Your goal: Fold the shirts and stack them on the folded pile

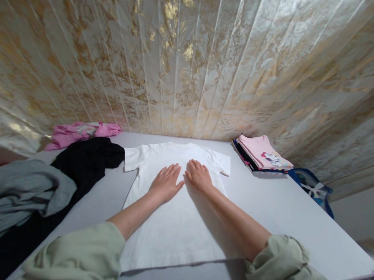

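One white T-shirt (177, 214) lies flat on the table (280, 216), collar (179, 145) and long axis pointing away from me; my left fingers (174, 170) and right fingers (194, 164) rest on it, outstretched, gripping nothing. Rightward, one folded stack (257, 154), apparently several deep.

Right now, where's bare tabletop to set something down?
The widest bare patch of table lies right of the white shirt, nearer than the folded stack. A narrower strip runs between shirt and black garment. The left is crowded: gray garment over the black, pink garment beyond.

Pleated curtain (184, 73) (gold-patterned), blue-edged bag (313, 189)
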{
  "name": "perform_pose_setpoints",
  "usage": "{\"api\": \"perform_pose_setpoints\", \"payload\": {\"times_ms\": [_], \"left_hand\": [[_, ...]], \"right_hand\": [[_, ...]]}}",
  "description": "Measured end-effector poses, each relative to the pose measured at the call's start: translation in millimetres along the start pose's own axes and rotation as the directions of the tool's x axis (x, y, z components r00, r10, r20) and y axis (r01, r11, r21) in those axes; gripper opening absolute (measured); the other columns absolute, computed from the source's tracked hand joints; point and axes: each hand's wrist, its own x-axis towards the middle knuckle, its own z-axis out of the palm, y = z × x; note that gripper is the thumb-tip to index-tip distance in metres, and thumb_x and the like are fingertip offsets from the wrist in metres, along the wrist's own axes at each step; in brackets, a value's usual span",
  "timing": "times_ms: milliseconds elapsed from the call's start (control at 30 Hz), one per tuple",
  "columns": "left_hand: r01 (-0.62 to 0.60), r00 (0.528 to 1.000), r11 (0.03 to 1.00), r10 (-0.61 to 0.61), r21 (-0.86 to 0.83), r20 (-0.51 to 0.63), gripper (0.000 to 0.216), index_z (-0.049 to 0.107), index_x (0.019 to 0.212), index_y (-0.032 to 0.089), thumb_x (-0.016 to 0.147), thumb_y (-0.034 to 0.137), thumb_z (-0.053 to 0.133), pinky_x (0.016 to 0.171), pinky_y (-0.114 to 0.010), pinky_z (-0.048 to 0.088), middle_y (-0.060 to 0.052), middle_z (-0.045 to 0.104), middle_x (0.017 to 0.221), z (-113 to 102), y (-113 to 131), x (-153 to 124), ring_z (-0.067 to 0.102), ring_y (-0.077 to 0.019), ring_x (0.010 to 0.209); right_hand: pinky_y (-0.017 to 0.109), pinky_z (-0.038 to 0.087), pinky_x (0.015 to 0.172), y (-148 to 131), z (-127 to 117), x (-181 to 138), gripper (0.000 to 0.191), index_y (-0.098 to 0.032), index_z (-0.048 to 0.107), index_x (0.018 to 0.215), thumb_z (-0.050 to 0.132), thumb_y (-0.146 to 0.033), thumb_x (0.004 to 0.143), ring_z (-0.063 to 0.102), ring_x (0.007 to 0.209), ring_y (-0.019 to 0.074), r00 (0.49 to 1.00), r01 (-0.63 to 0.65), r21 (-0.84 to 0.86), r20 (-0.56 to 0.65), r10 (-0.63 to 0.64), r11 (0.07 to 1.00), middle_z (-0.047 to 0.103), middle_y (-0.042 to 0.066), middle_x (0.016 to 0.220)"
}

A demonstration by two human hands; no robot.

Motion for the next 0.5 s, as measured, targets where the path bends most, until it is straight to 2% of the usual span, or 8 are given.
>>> {"api": "perform_pose_setpoints", "payload": {"times_ms": [100,200,300,400,500], "left_hand": [[0.014,1.0,1.0,-0.013,0.022,-0.006,0.06,0.033,0.148,0.017,0.096,0.046,0.03,0.118,-0.04,0.018,-0.007,0.026,0.158,-3,-3,-3,0.024,-0.0201,0.145],[0.116,0.993,0.991,-0.117,0.064,0.02,0.059,0.032,0.148,0.014,0.096,0.04,0.029,0.118,-0.04,0.017,-0.009,0.025,0.158,-10,-17,-10,0.023,-0.0208,0.146],[0.251,0.966,0.96,-0.256,0.125,0.025,0.062,0.031,0.148,0.011,0.096,0.044,0.026,0.118,-0.041,0.017,-0.011,0.025,0.158,-19,-43,-20,0.022,-0.0223,0.146],[0.282,0.957,0.942,-0.288,0.179,0.008,0.064,0.031,0.148,0.009,0.096,0.047,0.025,0.118,-0.041,0.017,-0.012,0.026,0.157,-26,-67,-30,0.023,-0.022,0.146],[0.29,0.954,0.934,-0.298,0.209,0.007,0.063,0.032,0.148,0.012,0.096,0.047,0.025,0.118,-0.044,0.017,-0.01,0.025,0.158,-31,-78,-37,0.024,-0.0222,0.145]], "right_hand": [[0.04,0.018,0.116,-7,3,-17,0.055,-0.018,0.03,0.15,0.03,-0.041,0.1,0.023,0.144,0.0183,0.995,0.101,0.016,-0.005,-0.101,0.995,0.028,0.006,0.157],[0.041,0.015,0.117,4,1,-29,0.059,-0.018,0.028,0.151,0.031,-0.046,0.099,0.021,0.144,0.0188,0.997,0.074,-0.006,0.02,-0.074,0.997,0.027,0.006,0.157],[0.041,0.014,0.117,25,-3,-36,0.059,-0.019,0.028,0.151,0.031,-0.046,0.099,0.021,0.145,0.0194,0.999,0.04,-0.042,0.028,-0.039,0.998,0.026,0.006,0.157],[0.039,0.015,0.117,41,-5,-41,0.059,-0.018,0.029,0.151,0.033,-0.046,0.099,0.022,0.144,0.0195,1.0,0.021,-0.06,0.001,-0.021,0.998,0.027,0.007,0.157],[0.038,0.015,0.117,49,-8,-44,0.059,-0.016,0.031,0.15,0.033,-0.045,0.099,0.023,0.144,0.0193,1.0,0.017,-0.061,-0.001,-0.017,0.998,0.028,0.007,0.156]]}}
